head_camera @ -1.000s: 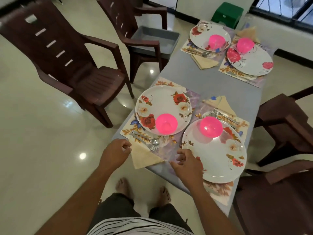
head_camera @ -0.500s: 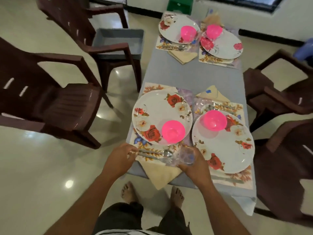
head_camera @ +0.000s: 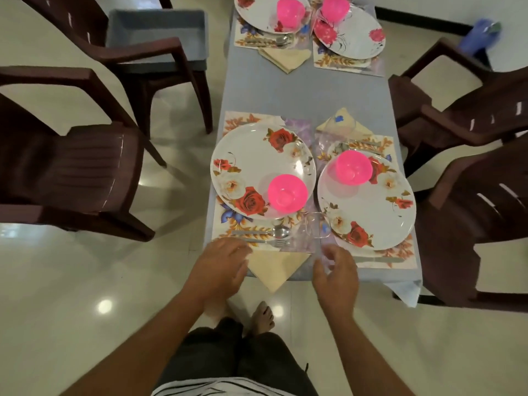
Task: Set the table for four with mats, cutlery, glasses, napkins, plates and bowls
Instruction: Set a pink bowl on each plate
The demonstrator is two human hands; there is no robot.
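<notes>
On the grey table (head_camera: 303, 92) the near left setting has a floral mat (head_camera: 225, 221), a rose-patterned plate (head_camera: 251, 164) with a pink bowl (head_camera: 287, 192), a spoon and fork (head_camera: 274, 237) and a cream napkin (head_camera: 275, 268) hanging over the edge. A clear glass (head_camera: 318, 228) stands between this plate and the right plate (head_camera: 371, 204), which carries a pink bowl (head_camera: 353, 166). My left hand (head_camera: 218, 267) hovers at the table edge beside the napkin, fingers relaxed. My right hand (head_camera: 335, 271) is just below the glass, empty, fingers loose.
Two more settings with plates and pink bowls (head_camera: 290, 11) lie at the far end. Dark brown plastic chairs (head_camera: 71, 167) flank both sides; one (head_camera: 485, 224) is close on the right. A grey tub (head_camera: 157, 32) sits on a far left chair.
My right hand has let go of the clear glass, which now stands between the two near plates. Both hands have drawn back toward the table edge. The view has shifted.
</notes>
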